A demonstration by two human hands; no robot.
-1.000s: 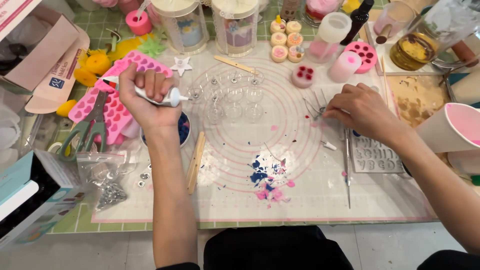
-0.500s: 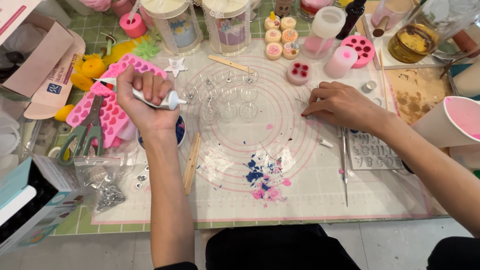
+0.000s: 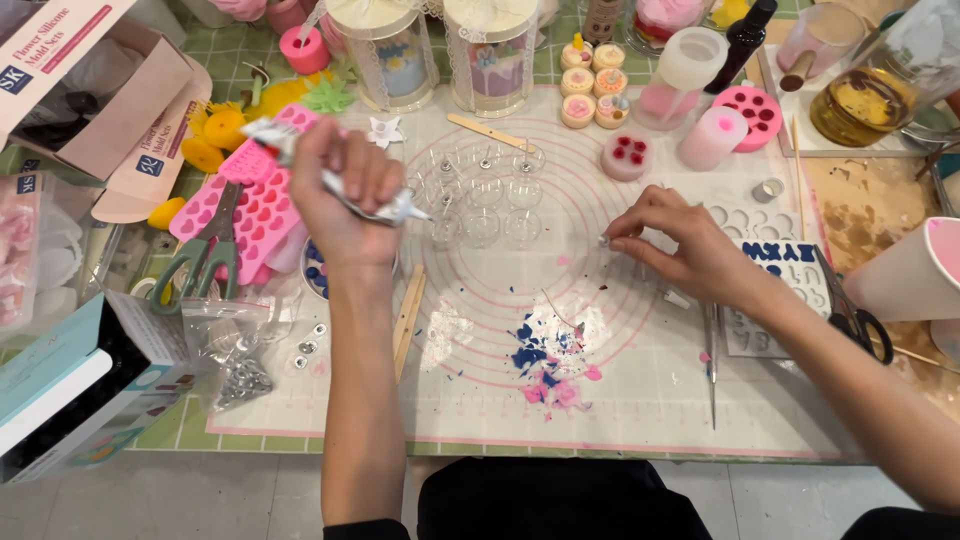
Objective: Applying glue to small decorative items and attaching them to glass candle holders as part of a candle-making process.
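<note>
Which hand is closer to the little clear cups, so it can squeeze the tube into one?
Left. The left hand already holds the squeeze tube, and its nozzle points at the clear cups right beside it. The right hand pinches something tiny on the mat, off to the cups' side.

An open pink-and-white carton (image 3: 70, 95) lies top left, a teal-and-white box (image 3: 75, 395) bottom left, beside a clear bag (image 3: 235, 345)

I see my left hand (image 3: 340, 195) gripping a crumpled white squeeze tube (image 3: 335, 180) over the clear small glass cups (image 3: 485, 195); my right hand (image 3: 680, 245) pinches something tiny just right of them.
</note>
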